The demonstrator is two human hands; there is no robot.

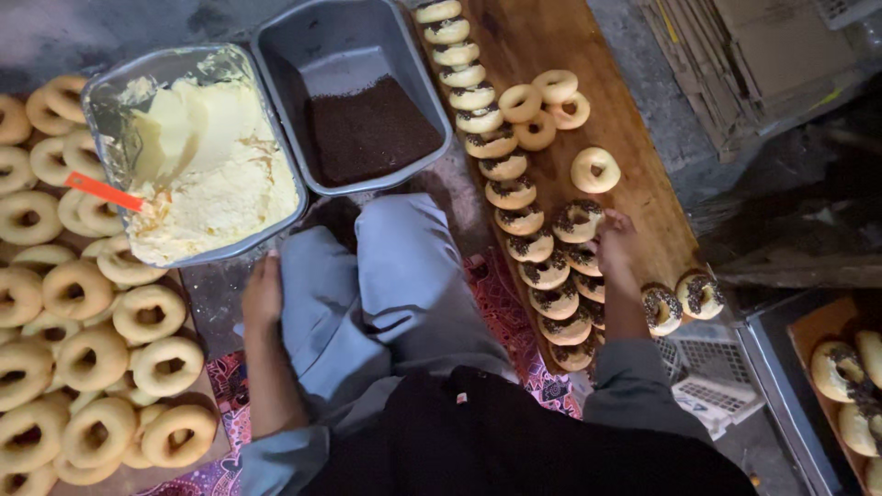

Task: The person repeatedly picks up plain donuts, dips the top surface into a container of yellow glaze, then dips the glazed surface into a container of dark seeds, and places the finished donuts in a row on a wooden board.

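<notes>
**Right hand among the topped doughnuts, left hand resting by the knee**

The right hand (pixel 614 241) reaches down onto the wooden board (pixel 634 174), its fingers lying on a sprinkle-topped doughnut (pixel 582 259) in the long row of topped doughnuts (pixel 514 193) that runs away from the person; whether the fingers actually grip it or only touch it cannot be told, since the hand hides its own fingertips. Another topped doughnut (pixel 577 220) sits just beyond the hand; two more (pixel 680 301) lie just to its outer side, near the board's edge; a few plain doughnuts (pixel 551 110) lie farther out on the board, well apart from the hand.

The left hand (pixel 263 296) rests low beside the grey trouser leg (pixel 367 285), fingers loosely together and holding nothing. Just ahead of it stands a grey tub of pale cream (pixel 220 184) with an orange-handled spreader (pixel 103 192) stuck in it; beside that, towards the right hand, a grey tub of dark sprinkles (pixel 367 129); to the left hand's outer side a heap of plain ring doughnuts (pixel 101 349) is spread close by.
</notes>
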